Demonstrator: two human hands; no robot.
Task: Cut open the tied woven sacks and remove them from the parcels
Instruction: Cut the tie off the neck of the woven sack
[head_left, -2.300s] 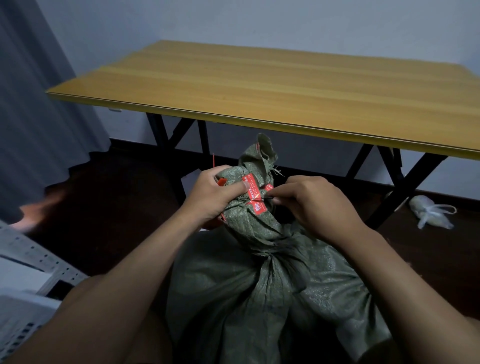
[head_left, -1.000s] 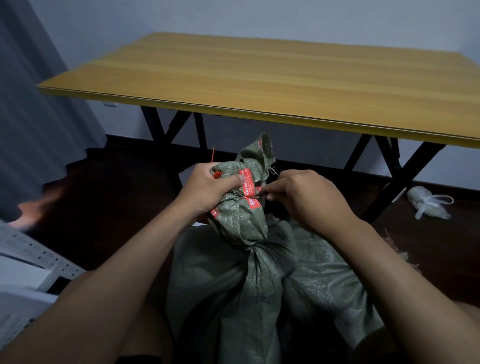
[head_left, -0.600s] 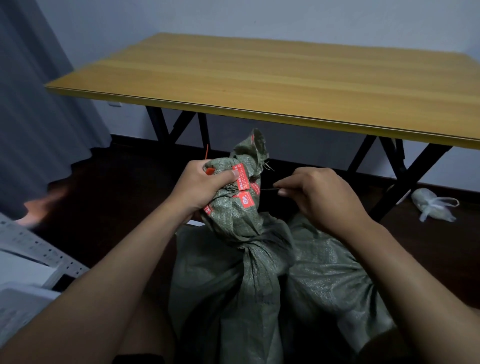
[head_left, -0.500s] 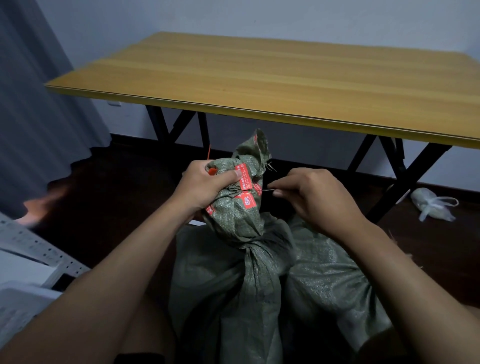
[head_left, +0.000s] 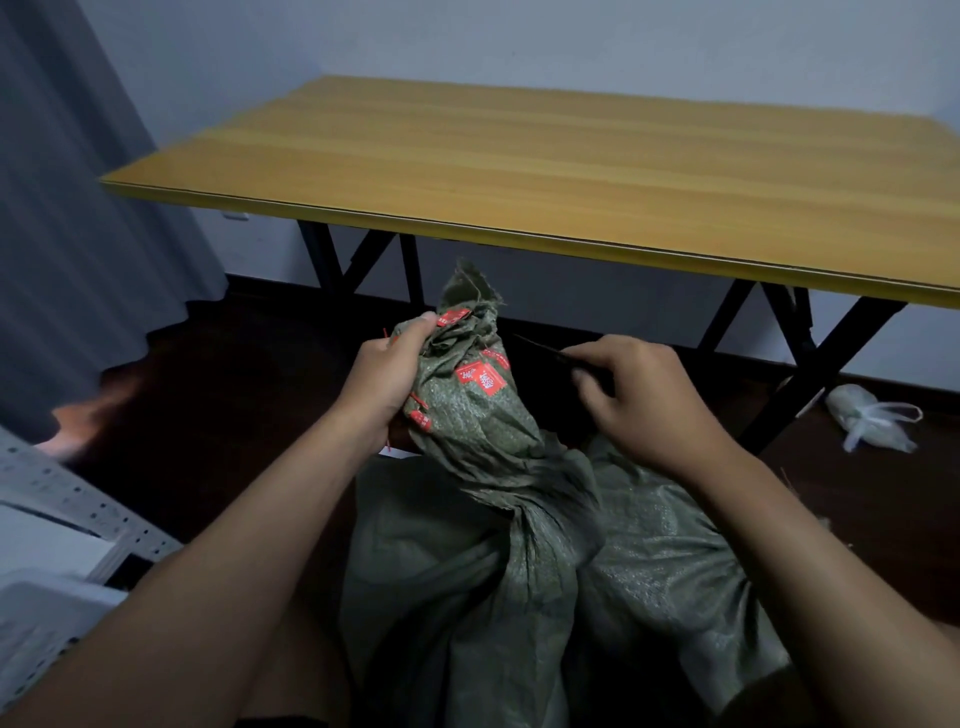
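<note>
Near the centre of the frame the left hand (head_left: 387, 376) gripped the bunched neck of the green woven sack (head_left: 519, 545), fingers curled round the cloth just below the frayed top, with the red ties (head_left: 480, 376) showing beside them. The right hand (head_left: 641, 400), right of centre, was apart from the sack and pinched a thin dark blade (head_left: 540, 349) whose tip pointed left toward the neck; what kind of tool it was could not be told. The sack's body filled the lower middle of the frame, below the yellow table (head_left: 571, 171). To do the step well, the person would probably keep the neck pulled taut, slip the blade under one tie only, and cut away from the holding fingers, so the parcels inside stayed unmarked
</note>
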